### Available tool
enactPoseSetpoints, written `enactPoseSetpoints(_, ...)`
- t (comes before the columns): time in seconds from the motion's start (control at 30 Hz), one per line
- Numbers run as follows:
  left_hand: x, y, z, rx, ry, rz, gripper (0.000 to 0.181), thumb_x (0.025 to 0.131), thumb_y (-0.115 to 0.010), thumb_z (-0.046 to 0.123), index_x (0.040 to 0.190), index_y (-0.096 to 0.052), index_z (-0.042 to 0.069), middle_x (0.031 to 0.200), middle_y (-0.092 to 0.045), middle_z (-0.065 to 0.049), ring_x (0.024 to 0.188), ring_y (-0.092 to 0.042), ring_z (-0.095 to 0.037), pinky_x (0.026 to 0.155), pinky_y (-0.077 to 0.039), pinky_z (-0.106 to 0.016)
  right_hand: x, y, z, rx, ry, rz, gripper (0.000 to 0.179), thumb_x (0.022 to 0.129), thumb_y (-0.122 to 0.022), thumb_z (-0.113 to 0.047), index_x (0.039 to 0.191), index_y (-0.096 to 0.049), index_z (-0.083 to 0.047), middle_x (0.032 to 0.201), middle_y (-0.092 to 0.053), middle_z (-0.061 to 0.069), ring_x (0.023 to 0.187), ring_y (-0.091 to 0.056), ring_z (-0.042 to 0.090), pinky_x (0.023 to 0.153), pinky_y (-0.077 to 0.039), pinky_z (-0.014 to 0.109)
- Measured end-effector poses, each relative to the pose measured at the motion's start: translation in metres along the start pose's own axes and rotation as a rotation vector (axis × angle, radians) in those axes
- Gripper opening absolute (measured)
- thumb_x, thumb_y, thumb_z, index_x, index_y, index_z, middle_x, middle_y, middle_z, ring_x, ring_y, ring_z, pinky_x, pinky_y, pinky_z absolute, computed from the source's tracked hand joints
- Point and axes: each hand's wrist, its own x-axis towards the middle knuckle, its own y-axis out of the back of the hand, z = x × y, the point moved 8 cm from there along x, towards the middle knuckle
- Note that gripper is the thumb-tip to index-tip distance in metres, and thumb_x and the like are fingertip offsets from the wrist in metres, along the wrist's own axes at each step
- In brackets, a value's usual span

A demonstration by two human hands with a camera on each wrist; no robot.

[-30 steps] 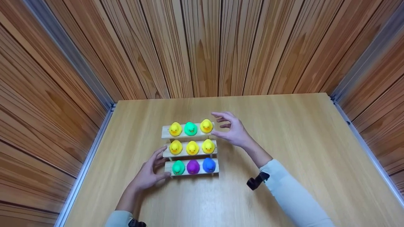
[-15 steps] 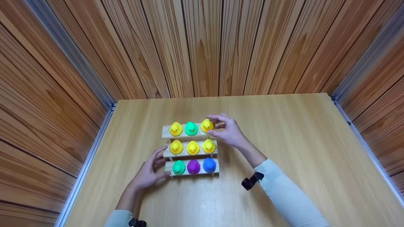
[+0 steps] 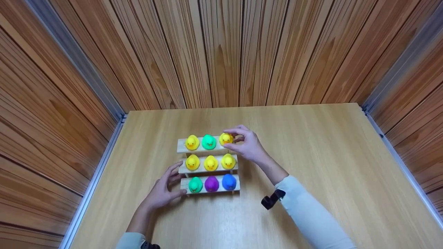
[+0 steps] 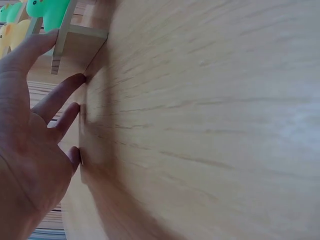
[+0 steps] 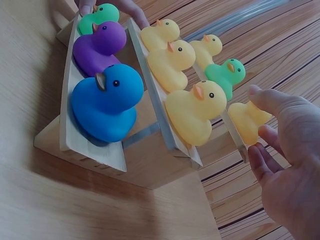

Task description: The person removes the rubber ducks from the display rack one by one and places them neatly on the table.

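A wooden three-tier stand (image 3: 184, 168) holds rows of rubber ducks. My right hand (image 3: 248, 144) is at the right end of the top tier, its thumb and fingers pinching the yellow rubber duck (image 3: 226, 138) there. In the right wrist view the thumb (image 5: 270, 100) hides part of that duck. My left hand (image 3: 162, 190) is at the stand's left side with fingers spread. Its thumb (image 4: 42, 42) touches the end of the bottom tier, while the other fingertips reach down near the tabletop.
Beside the held duck sits a green duck (image 3: 208, 141), then a yellow duck (image 3: 192, 142). Yellow ducks (image 3: 210, 163) fill the middle tier. Green (image 3: 195, 184), purple (image 3: 211, 184) and blue (image 3: 229, 182) ducks line the bottom. Wood-panelled walls (image 3: 221, 52) enclose the table (image 3: 311, 166).
My right hand has moved left onto the top-right yellow duck, and its thumb and fingers have closed around it. The left hand stays at the stand's left side.
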Motion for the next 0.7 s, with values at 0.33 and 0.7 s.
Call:
enactPoseSetpoints(0.33,-0.0003,0.0008,-0.0039,0.004,0.007,0.038,0.097,0.095,-0.091,0.017,0.174,-0.036,0.031,0.172,-0.052,-0.022,0.157,-0.059,-0.044,0.138,-0.023,-0.075,0.001,-0.0026,0.0002,-0.005,0.015,0.002,0.037,0.1,-0.086,-0.011,0.136,-0.08,-0.005,0.133,-0.07,0.019,0.122,-0.067,0.03,0.111,-0.061,0.055)
enactPoseSetpoints(0.7,0.0011,0.0013,-0.0043,-0.013,0.019,0.055,0.097,0.094,-0.092,0.015,0.173,-0.038,0.03,0.17,-0.055,-0.019,0.156,-0.059,-0.043,0.137,-0.012,-0.081,0.0011,-0.0012,-0.0016,0.016,0.003,0.002,0.035,0.101,-0.084,-0.007,0.135,-0.08,-0.004,0.133,-0.072,0.021,0.122,-0.068,0.032,0.113,-0.059,0.06)
